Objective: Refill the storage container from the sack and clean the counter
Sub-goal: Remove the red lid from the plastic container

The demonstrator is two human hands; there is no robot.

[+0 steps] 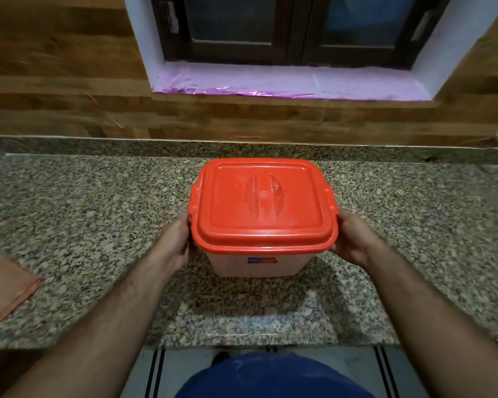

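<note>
On a speckled granite desk (98,214), near the middle and a little back from the front edge, stands the storage container (256,264), a pale translucent tub closed by a red lid (260,202) with a moulded grip in its centre and a clip on each side. Both forearms reach in from the lower corners, bare and angled inward. The left hand (174,245) presses against the container's left side just under the lid rim, fingers curled around the wall and mostly hidden behind it. The right hand (354,239) mirrors it on the right side, thumb near the lid's corner, fingers wrapped out of sight. Both hands grip the container between them.

Whether the tub rests on the desk or is lifted slightly cannot be told. Bare granite lies open to the left and right of the container and in front of it. A folded orange cloth (7,291) lies near the left front edge, well apart from the tub. Behind runs a granite upstand, then a wood-patterned wall (55,81) and a dark-framed window (293,30) above a sill.
</note>
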